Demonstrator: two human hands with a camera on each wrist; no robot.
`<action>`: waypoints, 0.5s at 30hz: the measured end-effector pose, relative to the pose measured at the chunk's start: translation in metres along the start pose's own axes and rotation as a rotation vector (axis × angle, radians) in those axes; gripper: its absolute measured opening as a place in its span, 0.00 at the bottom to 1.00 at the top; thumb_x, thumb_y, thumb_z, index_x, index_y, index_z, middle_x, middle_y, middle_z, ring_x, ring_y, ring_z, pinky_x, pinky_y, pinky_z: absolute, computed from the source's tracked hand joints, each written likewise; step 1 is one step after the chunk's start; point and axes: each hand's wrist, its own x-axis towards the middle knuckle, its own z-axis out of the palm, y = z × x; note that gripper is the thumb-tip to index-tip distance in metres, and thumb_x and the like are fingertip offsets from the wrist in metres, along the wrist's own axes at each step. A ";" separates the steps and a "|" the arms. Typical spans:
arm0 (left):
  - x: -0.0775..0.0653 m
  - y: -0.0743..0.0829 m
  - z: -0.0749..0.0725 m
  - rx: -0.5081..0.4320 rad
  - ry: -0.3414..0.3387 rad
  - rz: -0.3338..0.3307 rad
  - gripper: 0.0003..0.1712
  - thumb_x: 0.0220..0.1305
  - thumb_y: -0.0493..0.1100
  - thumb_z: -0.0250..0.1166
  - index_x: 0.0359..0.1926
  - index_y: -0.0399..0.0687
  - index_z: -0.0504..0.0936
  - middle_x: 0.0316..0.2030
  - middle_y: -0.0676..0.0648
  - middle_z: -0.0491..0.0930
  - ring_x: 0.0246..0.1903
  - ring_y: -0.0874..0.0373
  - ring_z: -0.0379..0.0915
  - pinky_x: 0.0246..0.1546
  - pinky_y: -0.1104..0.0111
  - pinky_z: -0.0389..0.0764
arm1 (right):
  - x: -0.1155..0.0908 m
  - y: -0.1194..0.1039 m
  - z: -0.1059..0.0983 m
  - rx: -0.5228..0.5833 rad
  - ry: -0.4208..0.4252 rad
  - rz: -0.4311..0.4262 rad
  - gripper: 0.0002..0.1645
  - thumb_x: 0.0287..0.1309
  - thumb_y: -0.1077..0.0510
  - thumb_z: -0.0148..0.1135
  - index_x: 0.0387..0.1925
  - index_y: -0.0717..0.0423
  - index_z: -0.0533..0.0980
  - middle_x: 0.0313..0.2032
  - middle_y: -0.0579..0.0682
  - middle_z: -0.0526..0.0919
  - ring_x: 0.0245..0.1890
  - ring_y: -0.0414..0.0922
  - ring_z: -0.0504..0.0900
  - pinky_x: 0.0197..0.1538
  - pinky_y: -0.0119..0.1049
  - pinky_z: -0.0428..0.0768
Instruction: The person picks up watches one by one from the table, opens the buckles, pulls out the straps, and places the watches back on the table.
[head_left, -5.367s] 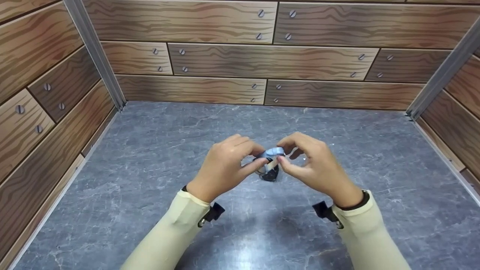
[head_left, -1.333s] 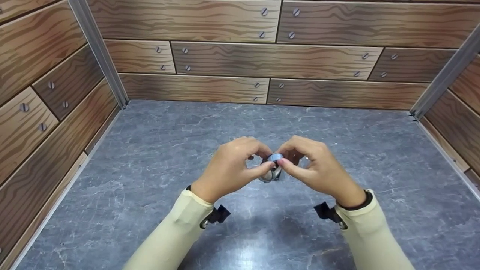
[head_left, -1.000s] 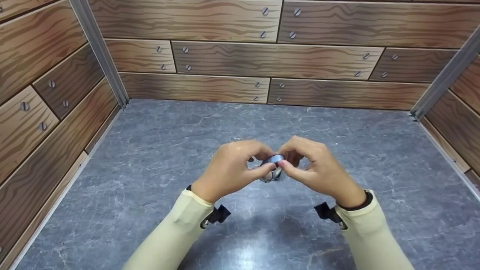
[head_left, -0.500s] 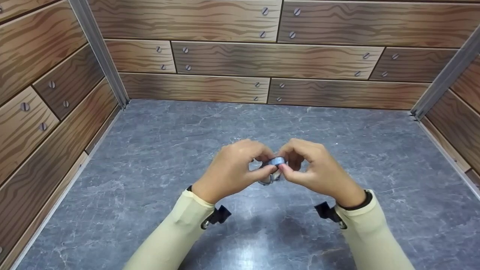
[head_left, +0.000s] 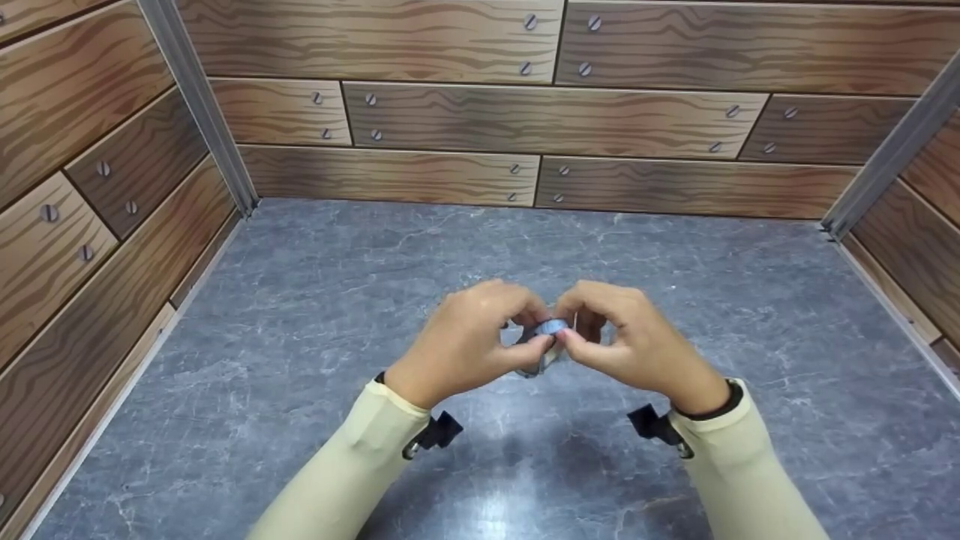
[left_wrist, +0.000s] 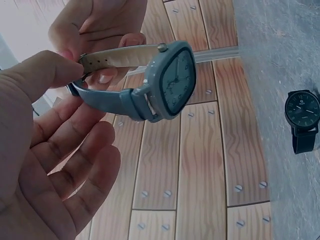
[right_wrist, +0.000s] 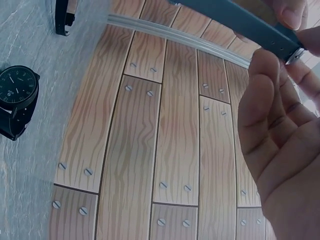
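Between both hands is a blue wristwatch [left_wrist: 107,102] with a rounded-square dial and a pale strap lining. Its strap makes a loop, the two ends meeting at the buckle. My left hand [head_left: 472,341] pinches the strap by the buckle with thumb and index finger; its other fingers are loosely bent in the left wrist view. From the opposite side my right hand [head_left: 634,334] pinches the strap at the same spot. In the head view, the fingers hide much of the watch.
A black round-faced watch [left_wrist: 302,111] lies on the grey marbled table [head_left: 337,262]. In the right wrist view a piece of black strap [right_wrist: 62,17] shows at the top. Wood-patterned walls [head_left: 420,120] enclose the table at the back and both sides.
Compared with several seconds ago, the hands have come closer together around the strap. Over the last second both hands shift slightly toward the person, and the blue band turns a little between the fingertips.
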 end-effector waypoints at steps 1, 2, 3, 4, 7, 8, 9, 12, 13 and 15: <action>0.000 0.000 0.000 -0.004 -0.001 -0.002 0.05 0.68 0.45 0.70 0.41 0.51 0.86 0.35 0.57 0.85 0.38 0.63 0.79 0.38 0.72 0.79 | 0.000 0.000 0.000 0.004 -0.001 -0.001 0.16 0.59 0.73 0.66 0.42 0.50 0.81 0.32 0.43 0.82 0.23 0.37 0.74 0.27 0.28 0.74; 0.000 0.001 0.000 -0.005 -0.001 -0.003 0.05 0.68 0.45 0.70 0.41 0.51 0.85 0.35 0.57 0.85 0.38 0.63 0.79 0.38 0.72 0.78 | 0.000 0.000 0.000 0.008 -0.003 -0.001 0.16 0.59 0.73 0.66 0.42 0.50 0.81 0.32 0.44 0.82 0.23 0.37 0.74 0.27 0.29 0.75; 0.000 0.001 0.000 -0.009 -0.002 -0.005 0.05 0.68 0.45 0.70 0.41 0.51 0.85 0.35 0.57 0.85 0.37 0.62 0.79 0.37 0.72 0.78 | 0.000 -0.001 0.000 0.011 -0.003 0.001 0.16 0.59 0.73 0.66 0.42 0.50 0.81 0.32 0.44 0.82 0.23 0.37 0.74 0.27 0.30 0.75; 0.000 0.001 0.000 -0.014 -0.004 -0.007 0.05 0.67 0.45 0.70 0.41 0.51 0.85 0.35 0.57 0.85 0.37 0.62 0.79 0.37 0.72 0.78 | 0.000 -0.001 0.000 0.014 -0.003 0.004 0.16 0.58 0.73 0.66 0.41 0.49 0.81 0.32 0.44 0.82 0.23 0.37 0.74 0.26 0.31 0.75; 0.000 0.001 0.000 -0.024 -0.009 -0.006 0.05 0.67 0.45 0.70 0.40 0.51 0.85 0.34 0.57 0.85 0.36 0.62 0.79 0.36 0.72 0.77 | 0.000 -0.002 0.000 0.012 -0.005 0.012 0.17 0.57 0.73 0.66 0.41 0.49 0.81 0.31 0.43 0.81 0.23 0.37 0.74 0.26 0.32 0.76; 0.000 0.001 0.000 -0.028 -0.012 -0.005 0.05 0.67 0.45 0.70 0.40 0.50 0.85 0.34 0.56 0.85 0.36 0.61 0.79 0.36 0.72 0.77 | -0.001 -0.002 0.000 0.011 -0.007 0.015 0.17 0.57 0.73 0.65 0.41 0.49 0.81 0.31 0.43 0.81 0.22 0.37 0.74 0.26 0.32 0.76; 0.000 0.001 0.000 -0.030 -0.014 -0.005 0.05 0.67 0.45 0.70 0.40 0.50 0.85 0.34 0.56 0.85 0.36 0.61 0.79 0.36 0.72 0.77 | -0.001 -0.001 0.000 0.009 -0.008 0.015 0.17 0.56 0.73 0.65 0.41 0.49 0.81 0.30 0.43 0.81 0.22 0.37 0.74 0.26 0.32 0.76; 0.000 0.000 0.001 -0.032 -0.018 -0.001 0.05 0.67 0.45 0.70 0.41 0.49 0.85 0.34 0.55 0.85 0.36 0.61 0.79 0.37 0.73 0.78 | -0.001 -0.001 0.000 0.013 -0.013 0.018 0.17 0.56 0.73 0.64 0.40 0.49 0.80 0.30 0.43 0.81 0.22 0.37 0.74 0.26 0.31 0.76; 0.000 0.000 0.001 -0.034 -0.020 -0.001 0.05 0.67 0.44 0.70 0.41 0.49 0.85 0.34 0.55 0.85 0.36 0.61 0.80 0.37 0.73 0.78 | -0.001 -0.001 0.000 0.015 -0.013 0.018 0.17 0.55 0.73 0.64 0.40 0.49 0.80 0.30 0.43 0.81 0.22 0.37 0.74 0.26 0.31 0.76; 0.000 0.000 0.001 -0.034 -0.022 -0.001 0.05 0.67 0.44 0.70 0.41 0.49 0.85 0.35 0.55 0.85 0.37 0.61 0.80 0.38 0.73 0.79 | -0.001 -0.001 0.000 0.020 -0.013 0.017 0.17 0.55 0.73 0.64 0.40 0.50 0.80 0.29 0.43 0.81 0.22 0.37 0.74 0.25 0.31 0.76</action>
